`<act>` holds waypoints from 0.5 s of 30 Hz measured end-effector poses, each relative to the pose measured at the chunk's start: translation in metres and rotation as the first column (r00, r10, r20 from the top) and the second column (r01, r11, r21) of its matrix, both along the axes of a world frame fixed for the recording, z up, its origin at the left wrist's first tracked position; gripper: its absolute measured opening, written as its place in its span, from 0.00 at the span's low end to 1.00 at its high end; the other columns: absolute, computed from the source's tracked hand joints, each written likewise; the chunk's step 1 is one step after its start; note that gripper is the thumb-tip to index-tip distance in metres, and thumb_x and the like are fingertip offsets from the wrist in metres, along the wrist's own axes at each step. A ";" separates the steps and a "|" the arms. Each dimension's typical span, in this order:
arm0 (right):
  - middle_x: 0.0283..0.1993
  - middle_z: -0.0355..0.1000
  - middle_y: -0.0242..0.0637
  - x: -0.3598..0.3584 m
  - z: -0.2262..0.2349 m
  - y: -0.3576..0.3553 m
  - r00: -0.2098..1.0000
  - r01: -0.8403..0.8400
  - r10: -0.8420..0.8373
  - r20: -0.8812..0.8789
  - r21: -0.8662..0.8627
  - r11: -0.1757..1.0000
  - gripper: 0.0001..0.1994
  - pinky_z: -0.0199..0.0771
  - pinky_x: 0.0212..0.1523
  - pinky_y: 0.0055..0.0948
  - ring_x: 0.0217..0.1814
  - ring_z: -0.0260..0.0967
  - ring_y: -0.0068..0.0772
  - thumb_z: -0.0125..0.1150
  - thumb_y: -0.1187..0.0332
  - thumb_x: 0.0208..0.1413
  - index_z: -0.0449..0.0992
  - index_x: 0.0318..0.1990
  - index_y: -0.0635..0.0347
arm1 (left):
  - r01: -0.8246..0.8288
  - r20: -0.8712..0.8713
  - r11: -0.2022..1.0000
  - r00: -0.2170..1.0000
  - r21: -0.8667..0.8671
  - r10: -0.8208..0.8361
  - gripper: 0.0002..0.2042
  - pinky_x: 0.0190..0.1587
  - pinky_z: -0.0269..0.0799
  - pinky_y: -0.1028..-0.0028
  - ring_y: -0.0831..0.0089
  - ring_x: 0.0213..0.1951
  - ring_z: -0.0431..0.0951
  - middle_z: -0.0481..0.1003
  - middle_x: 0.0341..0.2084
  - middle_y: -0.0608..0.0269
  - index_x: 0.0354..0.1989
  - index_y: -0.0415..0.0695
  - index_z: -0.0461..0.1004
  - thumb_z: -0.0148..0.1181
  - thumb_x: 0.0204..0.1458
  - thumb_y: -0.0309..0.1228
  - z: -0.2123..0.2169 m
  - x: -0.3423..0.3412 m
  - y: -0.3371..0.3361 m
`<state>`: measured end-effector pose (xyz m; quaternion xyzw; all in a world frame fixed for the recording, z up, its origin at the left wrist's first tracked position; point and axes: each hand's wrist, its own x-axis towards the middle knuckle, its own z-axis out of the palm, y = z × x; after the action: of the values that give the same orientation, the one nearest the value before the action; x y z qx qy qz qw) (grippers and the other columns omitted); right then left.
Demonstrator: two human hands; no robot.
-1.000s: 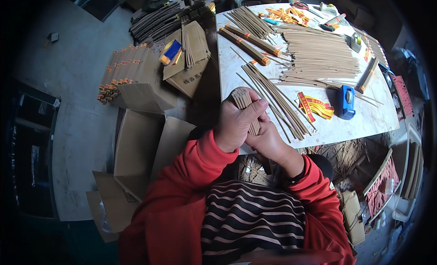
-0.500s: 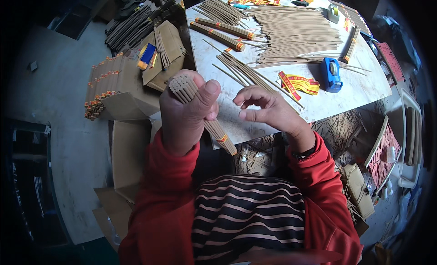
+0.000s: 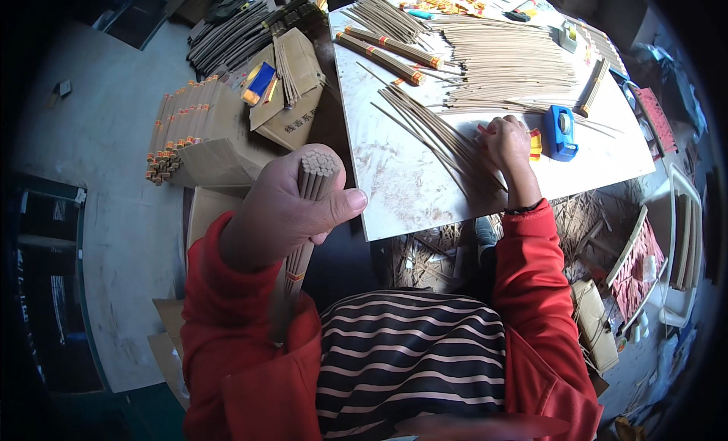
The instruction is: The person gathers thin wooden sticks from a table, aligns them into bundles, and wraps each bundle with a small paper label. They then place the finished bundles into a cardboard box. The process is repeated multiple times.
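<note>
My left hand [image 3: 284, 206] is closed around a bundle of brown incense sticks [image 3: 320, 166]. Its packed round ends face up and its lower part, with a red and yellow band, hangs beside my left sleeve. Over the table, my right hand [image 3: 509, 144] has its fingers bent down onto a small pile of red and yellow paper bands [image 3: 535, 144]. A red end of one band shows at the fingertips; the hand covers most of the pile. Just right of it stands a blue tape dispenser [image 3: 562, 134]. Loose incense sticks [image 3: 432, 130] lie left of this hand.
A wide layer of incense sticks [image 3: 508, 62] covers the far part of the white table [image 3: 394, 191]. Banded bundles [image 3: 383, 56] lie at its left. Left of the table are cardboard boxes [image 3: 292, 100] and stacked bundles [image 3: 182, 122]. Broken sticks litter the floor [image 3: 425, 251].
My right hand has moved from beside the bundle to the paper bands, its fingers closing there. My left hand has come down and nearer, and the bundle now stands more upright.
</note>
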<state>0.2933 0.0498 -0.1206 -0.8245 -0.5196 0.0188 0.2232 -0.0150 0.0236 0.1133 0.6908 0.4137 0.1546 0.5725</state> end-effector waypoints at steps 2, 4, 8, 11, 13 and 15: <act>0.34 0.70 0.38 0.002 -0.005 0.000 1.000 -0.016 0.014 0.019 0.114 0.993 0.09 0.67 0.41 0.39 0.42 0.66 0.42 0.62 0.60 0.42 0.78 0.29 0.53 | 0.023 -0.019 0.985 0.999 -0.172 -0.027 0.13 0.14 0.56 0.85 0.87 0.12 0.61 0.62 0.11 0.73 0.23 0.44 0.62 0.62 0.47 0.33 -0.018 -0.006 -0.001; 0.33 0.71 0.39 0.001 0.006 -0.004 0.988 -0.039 0.080 -0.132 0.292 0.956 0.07 0.67 0.38 0.38 0.38 0.67 0.43 0.63 0.63 0.43 0.79 0.28 0.53 | 0.026 0.017 0.943 1.000 -0.331 -0.022 0.12 0.14 0.57 0.84 0.87 0.12 0.60 0.62 0.12 0.72 0.23 0.44 0.62 0.61 0.48 0.32 -0.041 -0.014 -0.004; 0.30 0.72 0.36 -0.017 0.033 -0.023 0.443 0.088 0.437 -0.783 0.523 0.848 0.09 0.68 0.36 0.23 0.33 0.70 0.28 0.57 0.68 0.53 0.75 0.32 0.66 | 0.017 0.115 0.868 0.992 -0.497 0.047 0.12 0.14 0.57 0.83 0.86 0.12 0.60 0.61 0.13 0.73 0.23 0.44 0.62 0.61 0.48 0.30 -0.077 -0.022 -0.010; 0.28 0.70 0.36 -0.035 0.063 -0.048 -0.111 0.069 0.467 -0.877 0.462 0.884 0.06 0.67 0.32 0.21 0.27 0.66 0.24 0.50 0.70 0.57 0.69 0.33 0.65 | 0.021 0.126 0.864 0.991 -0.503 0.049 0.11 0.14 0.57 0.84 0.86 0.12 0.60 0.62 0.13 0.72 0.24 0.43 0.62 0.61 0.47 0.30 -0.087 -0.022 -0.012; 0.25 0.68 0.37 -0.050 0.069 -0.057 -0.240 0.058 0.477 -0.846 0.478 0.877 0.06 0.67 0.29 0.21 0.25 0.65 0.24 0.51 0.70 0.57 0.68 0.32 0.63 | 0.025 0.126 0.869 0.991 -0.495 0.043 0.11 0.14 0.57 0.84 0.86 0.11 0.60 0.63 0.13 0.71 0.25 0.43 0.63 0.61 0.47 0.30 -0.086 -0.020 -0.015; 0.24 0.68 0.35 -0.066 0.080 -0.067 -0.273 0.063 0.429 -0.861 0.429 0.901 0.06 0.65 0.22 0.18 0.20 0.62 0.21 0.53 0.70 0.55 0.68 0.31 0.63 | 0.029 0.133 0.873 0.990 -0.487 0.042 0.11 0.13 0.57 0.84 0.86 0.11 0.60 0.63 0.13 0.70 0.25 0.42 0.63 0.61 0.47 0.30 -0.084 -0.019 -0.018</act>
<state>0.2269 -0.0168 -0.0411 -0.3482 -0.2603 0.6092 0.6632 -0.0340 0.0054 0.0291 0.5102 0.4006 0.0952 0.7551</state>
